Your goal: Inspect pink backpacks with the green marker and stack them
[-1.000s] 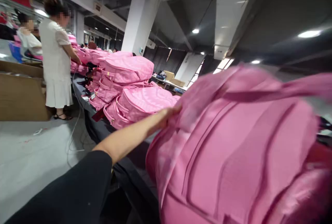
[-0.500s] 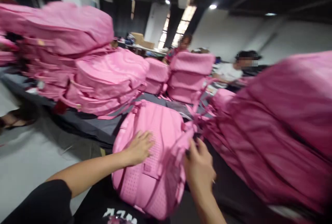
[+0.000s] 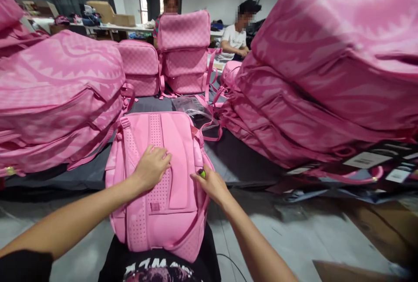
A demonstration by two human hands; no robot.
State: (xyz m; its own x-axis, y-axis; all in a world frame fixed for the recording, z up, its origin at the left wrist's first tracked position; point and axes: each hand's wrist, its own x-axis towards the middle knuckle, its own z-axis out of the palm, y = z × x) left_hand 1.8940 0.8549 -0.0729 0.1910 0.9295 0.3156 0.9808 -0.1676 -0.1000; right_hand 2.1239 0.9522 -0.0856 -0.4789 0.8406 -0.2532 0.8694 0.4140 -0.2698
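A pink backpack (image 3: 178, 155) leans against the table edge and my lap, its padded back panel and perforated straps facing me. My left hand (image 3: 152, 168) lies on the middle of that panel, fingers stretched out and holding nothing. At the bag's right side, my right hand (image 3: 210, 186) is closed around a small black-and-green tool (image 3: 202, 172). Most of this tool is hidden in the fist, so its kind does not show. The right thumb and fingertips touch the side edge by the strap.
Pink backpacks are piled on the left (image 3: 58, 99) and higher on the right (image 3: 310, 77). Pink checked bags (image 3: 186, 33) stand at the back of the dark-covered table (image 3: 241, 164). Clear plastic (image 3: 191, 105) lies behind the backpack. Two people (image 3: 233, 38) are beyond. Hang tags (image 3: 365, 160) dangle at right.
My view has swung to the right and downward. The left hand stays on the back panel, while the right hand has come in against the backpack's right side.
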